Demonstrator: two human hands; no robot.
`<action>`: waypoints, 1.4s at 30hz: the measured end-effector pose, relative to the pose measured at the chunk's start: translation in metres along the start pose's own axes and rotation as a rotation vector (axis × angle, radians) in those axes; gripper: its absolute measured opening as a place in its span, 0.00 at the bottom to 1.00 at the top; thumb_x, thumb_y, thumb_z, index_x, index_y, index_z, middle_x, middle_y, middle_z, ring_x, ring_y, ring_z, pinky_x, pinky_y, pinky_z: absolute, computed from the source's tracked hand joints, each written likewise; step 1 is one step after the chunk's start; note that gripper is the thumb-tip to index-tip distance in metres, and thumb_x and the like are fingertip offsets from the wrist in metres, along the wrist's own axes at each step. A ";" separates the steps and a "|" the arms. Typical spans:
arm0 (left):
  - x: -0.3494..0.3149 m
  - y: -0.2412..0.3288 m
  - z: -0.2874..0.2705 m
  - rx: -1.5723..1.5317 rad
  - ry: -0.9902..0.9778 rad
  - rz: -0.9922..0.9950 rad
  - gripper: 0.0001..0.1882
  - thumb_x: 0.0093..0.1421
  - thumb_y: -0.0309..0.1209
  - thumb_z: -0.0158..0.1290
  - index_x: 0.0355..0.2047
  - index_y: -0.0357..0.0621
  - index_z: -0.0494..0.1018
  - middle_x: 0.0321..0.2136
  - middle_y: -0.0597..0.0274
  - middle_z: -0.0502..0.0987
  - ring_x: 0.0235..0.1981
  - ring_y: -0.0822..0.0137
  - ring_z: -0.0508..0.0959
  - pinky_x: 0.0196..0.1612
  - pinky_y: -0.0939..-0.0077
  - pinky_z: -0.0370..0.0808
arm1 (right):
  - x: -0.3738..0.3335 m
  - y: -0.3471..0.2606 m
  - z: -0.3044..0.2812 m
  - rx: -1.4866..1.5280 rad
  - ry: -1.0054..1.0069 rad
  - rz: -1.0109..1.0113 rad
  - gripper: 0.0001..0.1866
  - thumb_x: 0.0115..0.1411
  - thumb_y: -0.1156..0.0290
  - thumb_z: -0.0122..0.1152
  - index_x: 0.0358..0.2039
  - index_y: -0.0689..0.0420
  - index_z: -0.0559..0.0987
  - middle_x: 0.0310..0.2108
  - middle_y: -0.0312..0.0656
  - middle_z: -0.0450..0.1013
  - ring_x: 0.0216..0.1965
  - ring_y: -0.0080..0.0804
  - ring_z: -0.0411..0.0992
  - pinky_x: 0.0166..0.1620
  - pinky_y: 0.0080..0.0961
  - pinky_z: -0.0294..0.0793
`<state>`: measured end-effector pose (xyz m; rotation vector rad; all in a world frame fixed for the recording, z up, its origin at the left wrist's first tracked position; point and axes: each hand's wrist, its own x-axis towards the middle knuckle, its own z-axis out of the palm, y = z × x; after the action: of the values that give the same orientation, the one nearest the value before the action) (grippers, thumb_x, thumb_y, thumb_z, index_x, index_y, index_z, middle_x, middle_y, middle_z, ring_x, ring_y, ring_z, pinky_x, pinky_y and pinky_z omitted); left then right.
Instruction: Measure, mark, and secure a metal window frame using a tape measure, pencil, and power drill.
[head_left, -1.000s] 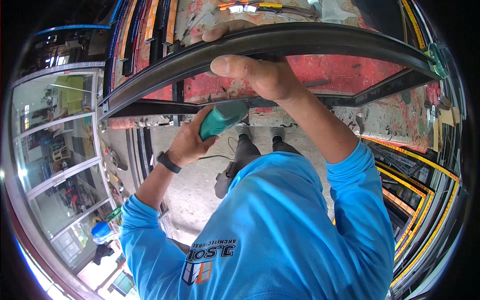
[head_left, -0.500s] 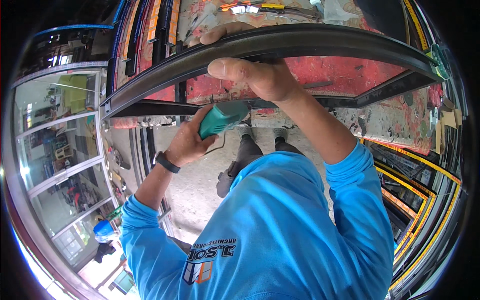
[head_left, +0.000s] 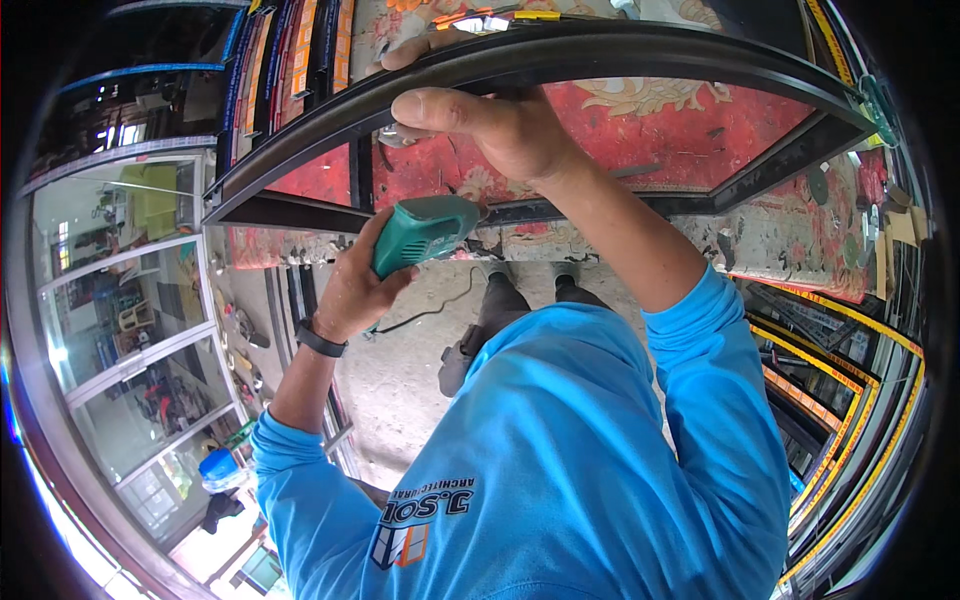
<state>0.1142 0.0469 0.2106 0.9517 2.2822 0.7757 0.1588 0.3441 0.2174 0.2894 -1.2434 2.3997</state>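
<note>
My left hand point(head_left: 350, 285) is wrapped round a green corded power tool point(head_left: 425, 237) with vent slots in its body. Its rounded front end is close to the lower bar of a black metal frame point(head_left: 640, 55); whether they touch I cannot tell. My right hand point(head_left: 510, 130) grips the frame's upper bar, thumb on the near side and fingertips showing over the far side. The frame stands tilted on the worktable point(head_left: 660, 150), which has a worn red patterned cover. The tool's tip is not visible.
Black and coloured profiles point(head_left: 305, 60) lie at the far left of the table. Glazed panels point(head_left: 120, 270) stand along the left. A rack of yellow-edged lengths point(head_left: 830, 370) is at the right. A dark cord point(head_left: 440, 312) hangs over the concrete floor point(head_left: 400, 400).
The frame's upper bar has tipped away from me, showing more of the table through it. My left hand and the green power tool have shifted slightly left, and more cord shows.
</note>
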 end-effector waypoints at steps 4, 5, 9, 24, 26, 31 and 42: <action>0.001 -0.004 0.004 -0.020 -0.014 -0.043 0.45 0.63 0.27 0.70 0.78 0.38 0.62 0.40 0.41 0.87 0.42 0.53 0.90 0.48 0.62 0.84 | 0.005 0.003 -0.003 0.001 0.003 -0.003 0.24 0.65 0.68 0.80 0.59 0.60 0.85 0.41 0.42 0.88 0.45 0.27 0.87 0.46 0.24 0.87; 0.001 -0.005 0.005 -0.023 -0.011 -0.024 0.45 0.64 0.27 0.70 0.78 0.38 0.62 0.40 0.41 0.87 0.41 0.52 0.90 0.48 0.62 0.84 | 0.006 0.003 -0.003 -0.001 0.004 -0.007 0.24 0.65 0.67 0.80 0.59 0.60 0.85 0.41 0.42 0.88 0.43 0.26 0.87 0.45 0.23 0.87; 0.002 -0.008 0.011 -0.019 0.013 -0.004 0.45 0.64 0.27 0.70 0.78 0.39 0.62 0.40 0.40 0.87 0.41 0.50 0.90 0.47 0.61 0.83 | 0.007 0.004 -0.008 0.021 -0.049 -0.022 0.23 0.66 0.66 0.79 0.59 0.59 0.85 0.39 0.40 0.87 0.39 0.23 0.84 0.43 0.22 0.85; 0.010 0.002 0.010 0.015 -0.068 -0.091 0.45 0.65 0.24 0.70 0.79 0.37 0.61 0.52 0.45 0.86 0.49 0.60 0.88 0.55 0.64 0.83 | 0.009 0.000 -0.005 -0.008 0.000 0.002 0.22 0.65 0.66 0.80 0.58 0.59 0.86 0.39 0.40 0.88 0.40 0.24 0.85 0.44 0.24 0.86; 0.011 0.004 0.010 0.017 -0.062 -0.081 0.45 0.65 0.24 0.70 0.79 0.37 0.61 0.51 0.44 0.86 0.49 0.58 0.88 0.55 0.64 0.83 | 0.010 0.000 -0.004 -0.012 0.000 -0.023 0.22 0.65 0.67 0.80 0.58 0.59 0.86 0.39 0.40 0.88 0.39 0.24 0.85 0.44 0.24 0.86; 0.015 0.002 0.012 0.035 0.012 0.064 0.44 0.64 0.26 0.69 0.78 0.40 0.61 0.34 0.41 0.86 0.34 0.51 0.90 0.41 0.62 0.83 | 0.012 0.002 -0.005 0.017 0.003 -0.030 0.22 0.65 0.68 0.80 0.58 0.60 0.86 0.38 0.41 0.88 0.38 0.25 0.85 0.43 0.24 0.86; 0.014 0.010 0.009 0.002 -0.074 -0.108 0.44 0.66 0.24 0.69 0.79 0.39 0.61 0.49 0.45 0.87 0.46 0.62 0.88 0.53 0.65 0.83 | 0.014 0.002 -0.004 0.010 0.000 -0.056 0.21 0.65 0.67 0.80 0.56 0.59 0.87 0.34 0.38 0.85 0.33 0.21 0.81 0.36 0.21 0.80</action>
<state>0.1160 0.0658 0.2078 0.8361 2.2502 0.6814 0.1455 0.3495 0.2186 0.3234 -1.2079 2.3590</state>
